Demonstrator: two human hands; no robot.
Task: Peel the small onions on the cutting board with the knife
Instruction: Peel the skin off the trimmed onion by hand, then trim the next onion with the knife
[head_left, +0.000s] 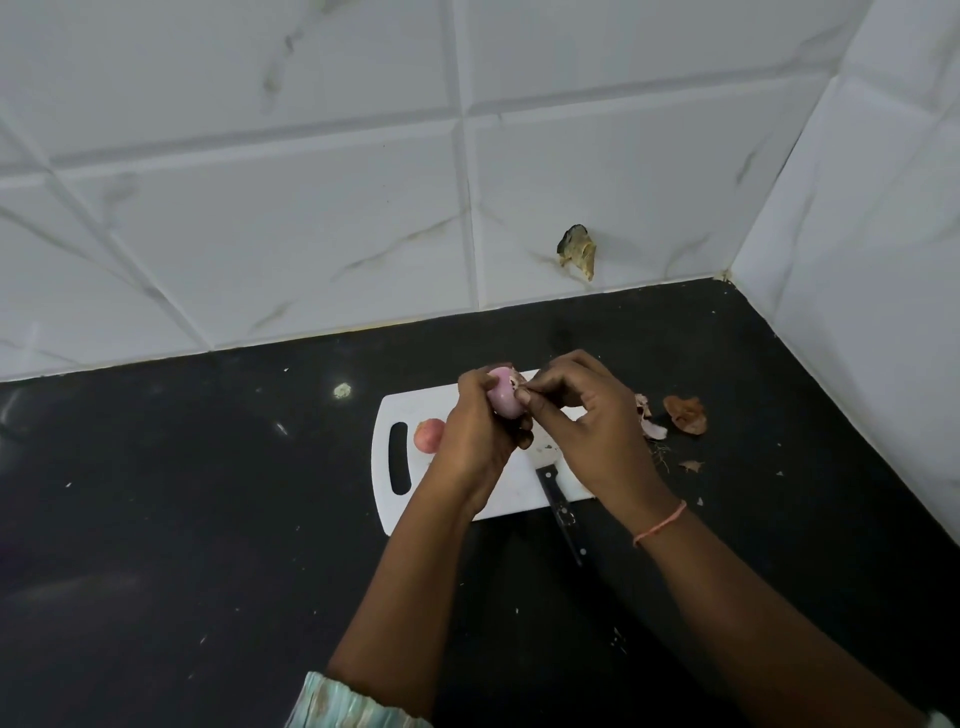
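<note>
A cutting board (415, 499) is lying on the bench (182, 519); an onion (428, 435) and knife (558, 506) are resting on it, peels (685, 414) lying to its right.

black countertop (208, 519) | white cutting board (441, 400) | onion peels (685, 414) beside board | knife (561, 512) handle overhanging board

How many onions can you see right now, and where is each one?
2. One onion is held up in the left hand while the right hand pinches its skin. The other onion lies on the cutting board beside the handle slot. The hands may hide more.

Glossy tiles (291, 218); smooth plastic board (498, 483)
</note>
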